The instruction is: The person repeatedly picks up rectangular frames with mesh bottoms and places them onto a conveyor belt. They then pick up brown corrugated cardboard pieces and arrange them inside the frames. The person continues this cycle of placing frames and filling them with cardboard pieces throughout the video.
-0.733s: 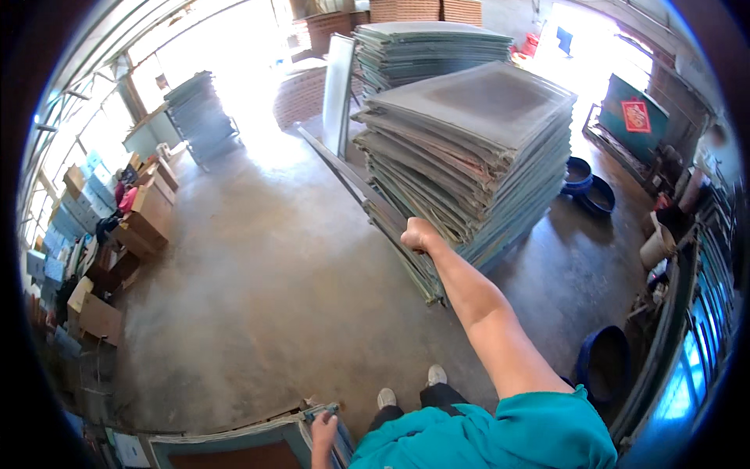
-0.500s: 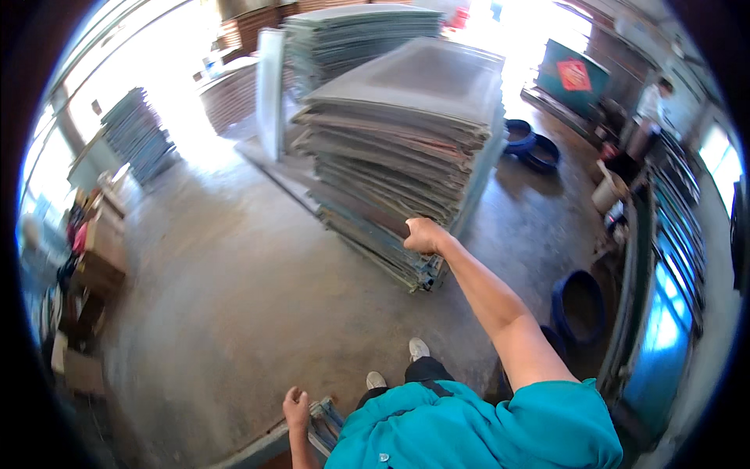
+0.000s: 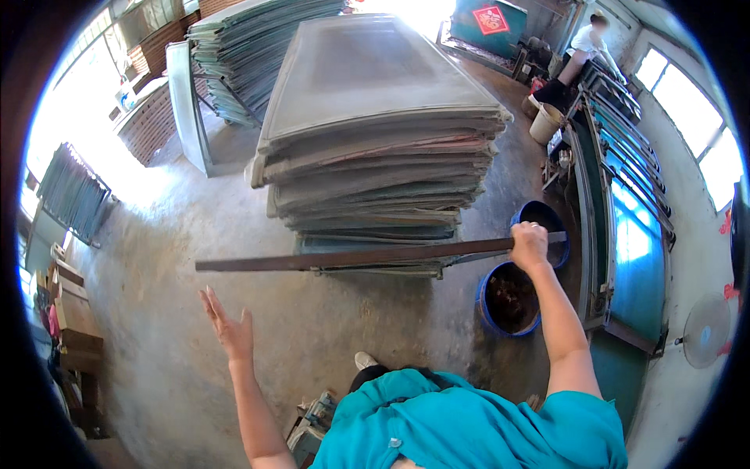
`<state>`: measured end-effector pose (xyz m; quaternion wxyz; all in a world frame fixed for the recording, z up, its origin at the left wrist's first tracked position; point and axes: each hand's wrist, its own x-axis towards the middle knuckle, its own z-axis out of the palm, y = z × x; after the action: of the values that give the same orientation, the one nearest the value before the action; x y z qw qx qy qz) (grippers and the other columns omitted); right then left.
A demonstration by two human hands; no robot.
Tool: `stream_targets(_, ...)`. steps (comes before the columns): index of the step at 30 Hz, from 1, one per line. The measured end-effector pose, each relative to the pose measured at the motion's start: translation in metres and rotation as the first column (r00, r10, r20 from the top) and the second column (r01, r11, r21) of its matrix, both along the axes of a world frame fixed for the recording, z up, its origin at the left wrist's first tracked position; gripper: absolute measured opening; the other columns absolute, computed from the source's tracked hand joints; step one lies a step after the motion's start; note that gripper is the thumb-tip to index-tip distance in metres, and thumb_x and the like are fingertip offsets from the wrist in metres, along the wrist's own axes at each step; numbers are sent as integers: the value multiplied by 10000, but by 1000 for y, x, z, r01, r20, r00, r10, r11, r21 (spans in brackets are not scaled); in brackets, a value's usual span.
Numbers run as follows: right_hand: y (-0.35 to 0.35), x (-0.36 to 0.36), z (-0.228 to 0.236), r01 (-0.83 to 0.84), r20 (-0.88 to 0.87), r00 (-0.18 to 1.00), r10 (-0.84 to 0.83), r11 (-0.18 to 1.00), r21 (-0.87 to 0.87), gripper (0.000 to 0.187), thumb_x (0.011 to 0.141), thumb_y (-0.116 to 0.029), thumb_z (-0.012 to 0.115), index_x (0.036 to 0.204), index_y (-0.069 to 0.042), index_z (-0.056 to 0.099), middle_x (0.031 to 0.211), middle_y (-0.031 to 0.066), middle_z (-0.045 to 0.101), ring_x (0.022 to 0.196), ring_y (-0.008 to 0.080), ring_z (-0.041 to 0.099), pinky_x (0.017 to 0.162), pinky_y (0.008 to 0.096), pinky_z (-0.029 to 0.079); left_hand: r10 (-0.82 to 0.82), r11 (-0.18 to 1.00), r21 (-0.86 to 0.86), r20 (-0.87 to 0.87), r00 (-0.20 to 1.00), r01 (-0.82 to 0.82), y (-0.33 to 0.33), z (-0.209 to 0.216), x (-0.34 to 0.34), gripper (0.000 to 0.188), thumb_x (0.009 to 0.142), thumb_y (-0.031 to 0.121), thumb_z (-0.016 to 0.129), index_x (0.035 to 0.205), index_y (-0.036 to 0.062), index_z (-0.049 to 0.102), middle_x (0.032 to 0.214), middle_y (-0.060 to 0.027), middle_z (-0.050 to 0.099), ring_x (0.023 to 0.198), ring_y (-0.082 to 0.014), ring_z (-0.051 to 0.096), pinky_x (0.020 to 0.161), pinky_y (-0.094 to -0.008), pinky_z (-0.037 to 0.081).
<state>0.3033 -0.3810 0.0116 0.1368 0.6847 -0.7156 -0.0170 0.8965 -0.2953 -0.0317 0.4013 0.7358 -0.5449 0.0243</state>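
My right hand (image 3: 530, 244) is closed around one end of a long, thin, dark-brown bar (image 3: 375, 255). The bar runs almost level across the view, in front of a tall stack of flat framed panels (image 3: 383, 176). Whether it is a loose bar or the edge of a frame seen side-on, I cannot tell. Below the bar's far left end, my left hand (image 3: 230, 324) is raised with its fingers stretched apart, touching nothing.
Blue tubs (image 3: 508, 301) stand on the floor near my right arm. A long machine with blue panels (image 3: 633, 242) lines the right side, where another person (image 3: 586, 47) works at the back. More stacked panels (image 3: 234, 59) stand behind, with cardboard boxes (image 3: 74, 305) at left.
My right hand has moved right from the stack's lower corner, and the brown bar now stretches out from it. My left hand has risen and opened. The view has shifted right.
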Motion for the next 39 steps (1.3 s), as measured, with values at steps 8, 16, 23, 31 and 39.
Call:
stream_targets(8,27,-144,5,187,-119,973,-200,976,-108,159,708,-5,566,811,-125,571,879,59,606,966,249,550,907,431,371,-319,857,506,377,870,95,12,26,-66,601,614,235,759,1160,124,535,1340,-116,410,1275,-306,338,1050,-550,189)
stream_targets(16,52,-321,-48,-153,-174,980,97,926,-346,122,762,9,482,787,-66,575,820,133,584,855,318,557,757,409,428,-571,710,634,266,777,305,81,10,-148,211,627,230,694,822,163,651,919,-30,648,901,-199,607,943,-438,377)
stream_targets(23,93,-370,-82,262,491,868,-74,909,-325,246,870,-195,442,995,-35,582,1133,171,545,1075,323,469,964,438,313,-684,610,663,165,711,433,110,8,-160,297,634,198,650,911,103,607,900,-55,645,855,-219,613,799,-346,455)
stream_targets(31,90,-168,-17,89,-139,990,-15,836,542,638,386,-362,839,945,-126,643,1051,99,603,1074,292,511,1011,570,257,-683,708,422,202,702,567,109,-8,-139,251,681,169,590,920,96,608,1111,-84,584,1027,-248,564,865,-383,449)
stream_targets(39,97,48,6,-239,93,969,229,773,587,154,525,-210,660,657,-129,665,643,129,621,702,324,612,689,392,482,-830,522,363,9,558,771,78,-28,-83,201,727,156,562,903,73,614,1157,-86,580,1124,-254,504,895,-388,425)
